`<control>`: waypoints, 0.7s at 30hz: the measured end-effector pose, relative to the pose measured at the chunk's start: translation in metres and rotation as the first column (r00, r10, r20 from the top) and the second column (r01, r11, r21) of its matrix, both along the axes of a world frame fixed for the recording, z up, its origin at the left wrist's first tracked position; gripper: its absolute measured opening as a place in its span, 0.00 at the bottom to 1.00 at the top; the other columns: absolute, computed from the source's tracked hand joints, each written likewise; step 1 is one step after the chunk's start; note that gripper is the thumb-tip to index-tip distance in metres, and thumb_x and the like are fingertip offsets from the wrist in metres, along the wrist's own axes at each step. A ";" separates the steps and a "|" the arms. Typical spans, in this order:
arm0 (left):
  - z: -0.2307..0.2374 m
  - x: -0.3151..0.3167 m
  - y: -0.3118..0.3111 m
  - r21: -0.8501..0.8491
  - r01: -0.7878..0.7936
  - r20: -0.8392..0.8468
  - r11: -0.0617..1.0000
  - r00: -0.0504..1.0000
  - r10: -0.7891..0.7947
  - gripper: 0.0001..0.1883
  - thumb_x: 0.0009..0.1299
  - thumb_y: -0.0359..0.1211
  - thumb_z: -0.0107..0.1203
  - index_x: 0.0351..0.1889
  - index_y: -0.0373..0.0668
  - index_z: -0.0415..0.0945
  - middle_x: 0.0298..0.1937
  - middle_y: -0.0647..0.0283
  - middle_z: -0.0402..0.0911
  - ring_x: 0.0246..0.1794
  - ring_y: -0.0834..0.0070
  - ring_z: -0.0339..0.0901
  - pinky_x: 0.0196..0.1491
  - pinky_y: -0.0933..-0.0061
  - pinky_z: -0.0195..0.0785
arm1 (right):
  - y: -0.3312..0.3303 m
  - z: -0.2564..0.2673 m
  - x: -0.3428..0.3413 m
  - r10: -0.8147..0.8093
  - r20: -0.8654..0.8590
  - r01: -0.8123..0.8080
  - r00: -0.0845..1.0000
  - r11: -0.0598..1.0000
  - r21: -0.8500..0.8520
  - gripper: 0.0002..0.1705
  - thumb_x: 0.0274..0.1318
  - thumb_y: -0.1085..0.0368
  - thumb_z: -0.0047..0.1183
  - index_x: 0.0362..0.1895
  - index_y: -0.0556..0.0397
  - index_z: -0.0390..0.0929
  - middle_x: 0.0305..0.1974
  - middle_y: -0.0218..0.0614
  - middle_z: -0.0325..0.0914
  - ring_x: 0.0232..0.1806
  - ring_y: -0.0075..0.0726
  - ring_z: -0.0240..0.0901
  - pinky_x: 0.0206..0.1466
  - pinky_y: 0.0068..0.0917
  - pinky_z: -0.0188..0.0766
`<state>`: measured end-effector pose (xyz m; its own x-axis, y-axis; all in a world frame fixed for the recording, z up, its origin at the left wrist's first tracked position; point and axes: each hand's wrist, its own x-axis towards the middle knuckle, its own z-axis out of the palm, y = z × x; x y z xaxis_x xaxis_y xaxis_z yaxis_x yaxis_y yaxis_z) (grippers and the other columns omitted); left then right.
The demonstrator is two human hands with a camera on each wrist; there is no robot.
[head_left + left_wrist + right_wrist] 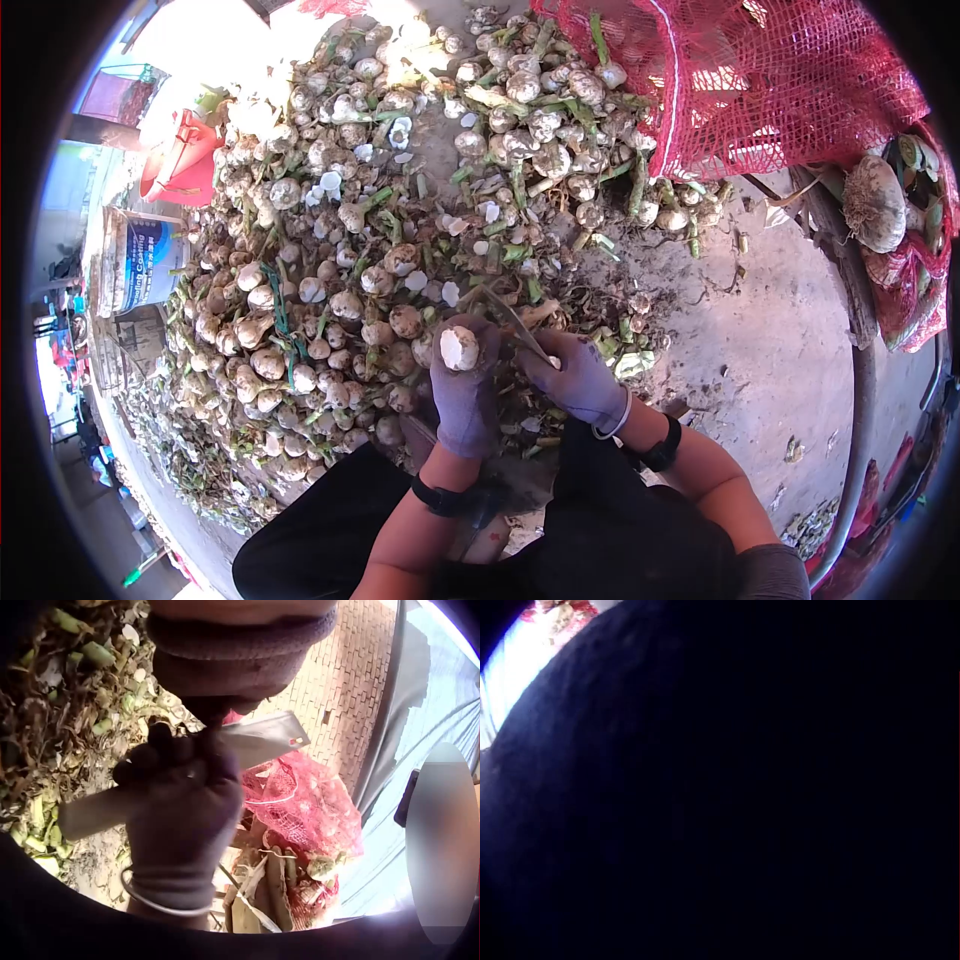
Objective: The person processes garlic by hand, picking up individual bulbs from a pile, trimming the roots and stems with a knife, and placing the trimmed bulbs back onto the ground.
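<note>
In the head view my gloved left hand (467, 405) grips a garlic bulb (459, 349), its pale cut face turned up toward the camera. Just to the right, my gloved right hand (582, 384) holds a knife (522, 332), the blade slanting up and left past the bulb. The left wrist view shows the right hand's fingers wrapped round the wooden handle (94, 814), and the broad metal blade (264, 739) reaching out beyond them, close under the left hand. Dark cloth fills nearly all of the right wrist view.
A large heap of garlic bulbs (345, 305) with stem pieces spreads ahead and left. Red mesh sacks (760, 100) lie at upper right. A red bucket (183, 165) and a blue-white pail (147, 262) stand at left. Dusty concrete floor (770, 330) extends to the right.
</note>
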<state>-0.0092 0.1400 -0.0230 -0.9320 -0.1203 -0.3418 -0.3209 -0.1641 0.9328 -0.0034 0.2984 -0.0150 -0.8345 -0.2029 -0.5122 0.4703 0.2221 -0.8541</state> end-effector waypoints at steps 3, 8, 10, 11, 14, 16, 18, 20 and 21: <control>0.031 -0.006 0.000 0.542 -0.206 0.066 0.814 0.977 0.203 0.08 0.69 0.24 0.56 0.45 0.43 0.72 0.38 0.67 0.73 0.36 0.78 0.72 0.35 0.79 0.68 | 0.004 -0.030 -0.011 0.150 0.207 -0.189 0.967 0.964 0.186 0.17 0.57 0.56 0.54 0.38 0.60 0.78 0.26 0.44 0.78 0.29 0.41 0.78 0.37 0.33 0.74; 0.012 -0.016 -0.164 0.789 -0.303 -0.006 0.535 0.866 0.499 0.13 0.77 0.40 0.48 0.47 0.38 0.72 0.36 0.63 0.76 0.34 0.80 0.73 0.33 0.83 0.71 | 0.078 -0.074 -0.059 -0.125 -0.436 0.403 0.891 0.661 0.634 0.22 0.50 0.51 0.60 0.39 0.59 0.77 0.40 0.47 0.76 0.35 0.43 0.78 0.33 0.39 0.75; 0.019 -0.014 -0.151 0.776 -0.403 0.178 0.486 0.878 0.444 0.16 0.77 0.43 0.47 0.50 0.41 0.72 0.38 0.64 0.77 0.35 0.79 0.74 0.34 0.80 0.71 | 0.107 -0.076 -0.099 -0.024 -0.653 0.606 0.757 0.402 0.687 0.26 0.47 0.49 0.62 0.40 0.59 0.76 0.46 0.49 0.73 0.37 0.52 0.77 0.38 0.41 0.77; 0.014 -0.012 -0.131 0.759 -0.322 0.135 0.566 0.928 0.348 0.16 0.76 0.43 0.48 0.50 0.41 0.73 0.42 0.60 0.79 0.37 0.77 0.76 0.36 0.78 0.71 | 0.117 -0.083 -0.118 -0.008 -0.587 0.557 0.810 0.327 0.764 0.26 0.46 0.51 0.63 0.41 0.58 0.75 0.48 0.49 0.72 0.40 0.54 0.76 0.43 0.42 0.75; 0.013 -0.005 -0.052 0.591 -0.292 0.271 0.752 0.950 0.156 0.17 0.76 0.42 0.48 0.55 0.42 0.72 0.48 0.59 0.80 0.38 0.75 0.77 0.38 0.78 0.71 | 0.128 -0.093 -0.138 0.037 -0.493 0.472 0.869 0.235 0.849 0.23 0.46 0.55 0.62 0.42 0.58 0.75 0.46 0.50 0.73 0.44 0.55 0.75 0.50 0.45 0.72; 0.007 -0.005 -0.023 0.449 -0.114 0.322 0.887 0.946 -0.042 0.19 0.76 0.43 0.48 0.58 0.42 0.70 0.49 0.62 0.79 0.40 0.74 0.77 0.40 0.78 0.71 | 0.122 -0.073 -0.128 -0.055 -0.511 0.479 0.858 0.442 0.758 0.20 0.47 0.58 0.59 0.41 0.57 0.75 0.39 0.49 0.76 0.42 0.54 0.76 0.46 0.46 0.73; -0.001 -0.009 0.000 0.464 -0.039 0.288 0.885 0.951 -0.109 0.20 0.75 0.41 0.50 0.60 0.42 0.67 0.50 0.62 0.78 0.42 0.75 0.77 0.44 0.75 0.71 | 0.099 -0.065 -0.079 -0.114 -0.668 0.561 0.736 0.654 0.507 0.16 0.44 0.64 0.60 0.38 0.57 0.73 0.32 0.47 0.76 0.32 0.52 0.76 0.37 0.42 0.74; -0.008 -0.014 0.012 0.465 0.026 0.265 0.885 0.950 -0.167 0.22 0.74 0.38 0.52 0.63 0.42 0.64 0.50 0.61 0.76 0.44 0.75 0.76 0.48 0.72 0.71 | 0.056 -0.043 -0.018 -0.110 -0.754 0.441 0.647 0.862 0.252 0.19 0.39 0.67 0.63 0.37 0.57 0.71 0.35 0.47 0.76 0.32 0.53 0.76 0.38 0.38 0.74; -0.011 -0.015 0.015 0.578 0.079 0.222 0.812 0.943 -0.249 0.23 0.74 0.39 0.52 0.63 0.42 0.63 0.52 0.61 0.76 0.47 0.74 0.76 0.49 0.72 0.71 | 0.044 -0.032 0.005 -0.012 -0.708 0.234 0.706 0.948 0.218 0.20 0.37 0.66 0.64 0.37 0.57 0.71 0.36 0.47 0.75 0.33 0.52 0.76 0.38 0.38 0.74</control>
<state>-0.0242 0.1549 -0.0337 -0.7775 0.3148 -0.5444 -0.6176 -0.5455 0.5666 0.0020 0.3424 -0.0475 -0.9792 -0.0186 0.2021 -0.1863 0.4776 -0.8586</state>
